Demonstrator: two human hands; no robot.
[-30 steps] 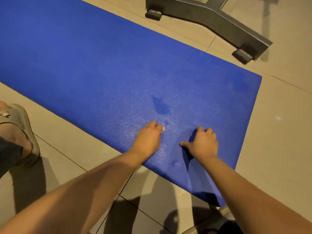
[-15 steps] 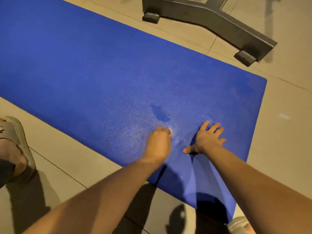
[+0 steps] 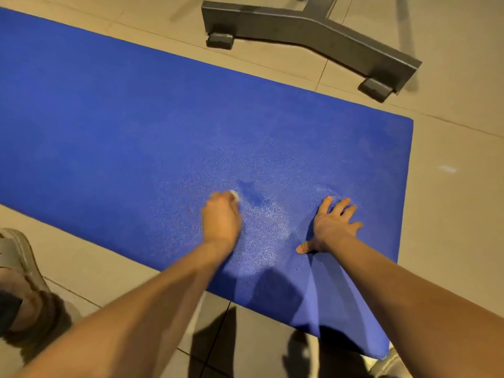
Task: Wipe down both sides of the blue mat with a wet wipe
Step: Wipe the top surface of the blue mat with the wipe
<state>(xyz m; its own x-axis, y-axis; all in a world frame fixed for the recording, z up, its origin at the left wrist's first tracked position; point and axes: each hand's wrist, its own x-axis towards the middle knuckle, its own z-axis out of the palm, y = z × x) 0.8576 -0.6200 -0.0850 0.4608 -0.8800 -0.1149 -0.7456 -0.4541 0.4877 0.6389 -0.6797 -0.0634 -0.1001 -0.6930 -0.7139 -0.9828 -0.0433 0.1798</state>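
mat-wiping step, upper face. blue mat [image 3: 136, 118] is lying spread on the tiled floor [image 3: 450, 214], w/ a crease running toward its near corner. l. hand [image 3: 222, 219] is clenching a small wadded wet wipe [image 3: 234, 195], only a white bit showing past the knuckles, and rubbing near the mat's end. r. hand [image 3: 334, 225] is lying released, fingers splayed, pressing the mat just beside. for a clean pass: overlapping strokes w/ even pressure, r. hand anchoring so the mat isn't bunching. underside prob. not yet done. nearby: grey metal stand base [image 3: 313, 31] beyond the far edge, sandal [image 3: 16, 257] at left. neither is blocking the strokes.
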